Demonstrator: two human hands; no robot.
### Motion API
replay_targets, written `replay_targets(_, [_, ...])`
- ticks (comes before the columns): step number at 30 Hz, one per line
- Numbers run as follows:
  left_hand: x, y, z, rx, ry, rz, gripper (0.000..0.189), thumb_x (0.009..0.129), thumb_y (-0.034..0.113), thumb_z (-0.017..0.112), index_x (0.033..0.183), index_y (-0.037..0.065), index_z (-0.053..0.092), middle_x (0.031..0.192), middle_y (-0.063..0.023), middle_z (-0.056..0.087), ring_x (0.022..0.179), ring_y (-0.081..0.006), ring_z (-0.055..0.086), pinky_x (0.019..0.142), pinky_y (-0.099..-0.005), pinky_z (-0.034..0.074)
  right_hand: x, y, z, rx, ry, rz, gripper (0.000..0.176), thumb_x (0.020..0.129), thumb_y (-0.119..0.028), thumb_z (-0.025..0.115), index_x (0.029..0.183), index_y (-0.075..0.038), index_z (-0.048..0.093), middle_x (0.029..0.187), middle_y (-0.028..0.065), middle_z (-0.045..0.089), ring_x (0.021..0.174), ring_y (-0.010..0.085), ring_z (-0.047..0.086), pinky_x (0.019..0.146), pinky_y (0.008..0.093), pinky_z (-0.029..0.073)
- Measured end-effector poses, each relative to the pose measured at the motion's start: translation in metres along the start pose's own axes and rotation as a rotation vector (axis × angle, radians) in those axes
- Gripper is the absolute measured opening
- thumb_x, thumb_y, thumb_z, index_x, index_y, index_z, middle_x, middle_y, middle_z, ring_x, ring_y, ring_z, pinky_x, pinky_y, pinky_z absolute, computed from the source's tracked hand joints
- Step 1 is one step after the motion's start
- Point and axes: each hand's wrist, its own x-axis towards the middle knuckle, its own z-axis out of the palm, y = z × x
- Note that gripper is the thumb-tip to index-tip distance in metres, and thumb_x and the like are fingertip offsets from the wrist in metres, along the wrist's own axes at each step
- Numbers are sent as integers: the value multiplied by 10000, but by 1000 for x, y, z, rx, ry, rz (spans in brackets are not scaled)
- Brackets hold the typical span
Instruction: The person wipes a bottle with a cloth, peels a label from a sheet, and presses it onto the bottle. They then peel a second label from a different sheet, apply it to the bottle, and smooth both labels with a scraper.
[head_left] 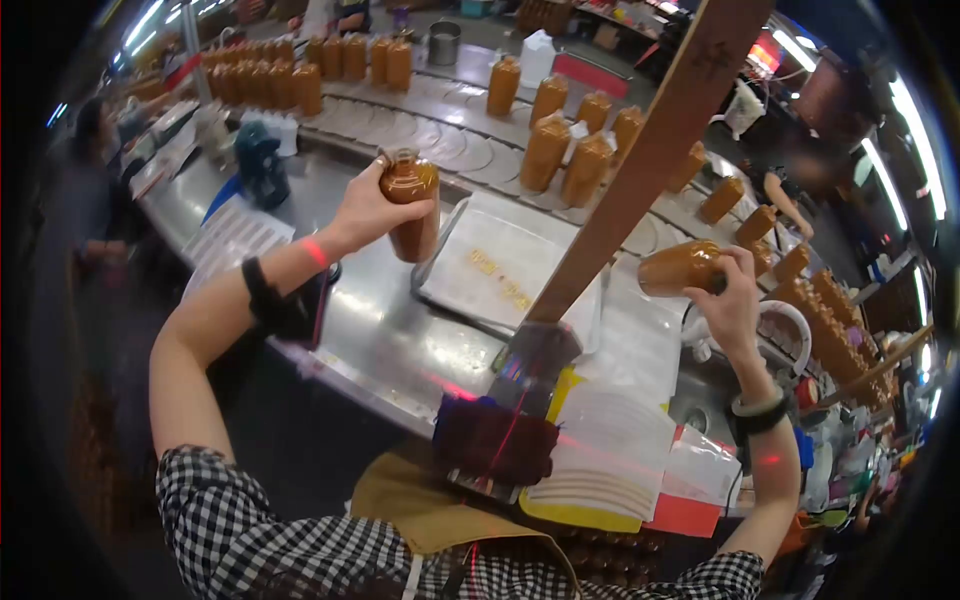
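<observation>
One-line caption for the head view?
Left hand holds a bottle upright, right hand a second bottle on its side, above a steel counter.

Bare L hand (372,212) is held up ahead-left, fingers & thumb curled shut in a grasp, back of hand seen. L forearm is bare, elbow bent & set out wide. Bare R hand (735,305) is raised at right, fingers closed in a grip; R forearm is held approx. upright, elbow low. Hands are kept well apart.

orange-brown bottles (412,205), red wristband (315,251), black-and-white checked sleeve (215,510), silver tray (500,262)
</observation>
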Motion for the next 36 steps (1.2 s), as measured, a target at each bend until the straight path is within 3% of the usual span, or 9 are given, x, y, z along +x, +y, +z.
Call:
replay_targets(8, [-12, -75, 0, 275, 160, -27, 884, 682, 483, 884, 1309, -80, 616, 1196, -230, 716, 1136, -335, 701, 998, -387, 535, -81, -131, -81, 93, -178, -118, 489, 592, -28, 918, 991, 4, 636, 1273, 124, 585, 980, 278, 629, 814, 384, 513])
replay_targets(10, [-15, -68, 0, 349, 187, -50, 910, 671, 487, 895, 1321, -86, 615, 1192, -235, 718, 1120, -332, 707, 996, -390, 536, -94, -158, -94, 123, -255, 9, 491, 584, -49, 942, 969, -2, 640, 1282, 120, 590, 949, 238, 627, 770, 359, 513])
replay_targets(15, [-19, -60, -32, 217, -72, -60, 1328, 635, 617, 912, 1578, -75, 283, 1487, -299, 517, 1381, -361, 539, 1131, -377, 437, -115, -183, -91, 199, -361, -24, 502, 556, -70, 966, 940, -23, 646, 1297, 122, 604, 958, 246, 632, 776, 358, 516])
replay_targets(16, [-22, -65, -42, 365, 4, -129, 1357, 633, 622, 912, 1583, -85, 251, 1539, -308, 456, 1412, -340, 510, 1155, -379, 415, -119, -187, -89, 252, -404, 18, 501, 555, -74, 967, 936, -27, 646, 1297, 125, 605, 972, 259, 639, 790, 367, 520])
replay_targets(20, [-73, -110, -85, 561, 9, -300, 1213, 647, 547, 900, 1522, -91, 354, 1485, -320, 475, 1377, -417, 511, 1158, -410, 416, -129, -195, -66, 317, -435, -12, 478, 587, -95, 957, 939, -24, 642, 1299, 131, 602, 1015, 315, 653, 823, 395, 529])
replay_targets(22, [-106, -120, -73, 937, -22, -430, 1049, 675, 446, 856, 1476, -72, 420, 1431, -307, 503, 1325, -463, 521, 1110, -484, 451, -131, -193, -51, 355, -448, -35, 500, 593, -104, 957, 960, -17, 629, 1298, 136, 599, 1007, 324, 651, 820, 398, 530])
replay_targets(32, [-130, -142, -61, 838, 102, -396, 807, 741, 244, 776, 1442, -14, 469, 1342, -293, 563, 1202, -460, 605, 1027, -479, 502, -128, -199, -34, 370, -444, -105, 516, 607, -84, 950, 977, -4, 600, 1310, 151, 592, 951, 338, 655, 780, 402, 535])
replay_targets(34, [-135, -103, -62, 851, 9, -334, 754, 751, 264, 832, 1345, -76, 516, 1411, -329, 504, 1203, -480, 592, 1026, -498, 495, -130, -200, -34, 369, -437, -96, 507, 611, -86, 948, 974, -6, 603, 1311, 149, 594, 954, 336, 656, 783, 402, 536])
replay_targets(36, [-150, -71, -36, 910, 264, 120, 893, 737, 334, 902, 1396, -99, 484, 1450, -356, 471, 1282, -476, 545, 1095, -475, 452, -126, -203, -38, 357, -417, -76, 499, 614, -88, 946, 971, -8, 606, 1312, 148, 597, 957, 335, 657, 785, 402, 538])
